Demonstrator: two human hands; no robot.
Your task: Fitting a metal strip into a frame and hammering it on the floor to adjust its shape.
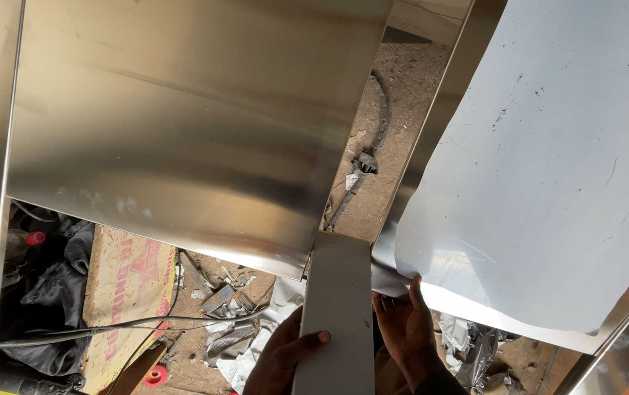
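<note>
**Both hands on the grey strip and the film-covered sheet edge**

Left hand [285,358] is wrapped around the lower end of a flat grey metal strip [340,307], thumb over its face, fingers behind. Clamped on it. Right hand [406,329] is just beside the strip, fingers curled up onto the bottom edge of the sheet with pale protective film [541,161], thumb reaching the edge near its lower left corner. Looks like a pinch on sheet or film; can't tell which layer.

The strip runs up between the two panels: bare stainless sheet [182,124] on the left, filmed sheet on the right. Its top end meets the stainless sheet's lower right corner.

Doing it well, my read:
- Keep the strip square to both sheet edges; the left hand holds only the low end, so the top can swing.
- The filmed sheet bows. Support the edge, don't pull, or the film creases or tears.
- Sheet edges are bare and sharp; keep fingertips on faces, not along the cut edge.

Containers: none I can identify. Below the sheets, on dirt ground: crumpled film scraps [256,344], a cardboard piece [124,285], black plastic bags [51,292] (contents not visible), a thin cable [73,330].
</note>
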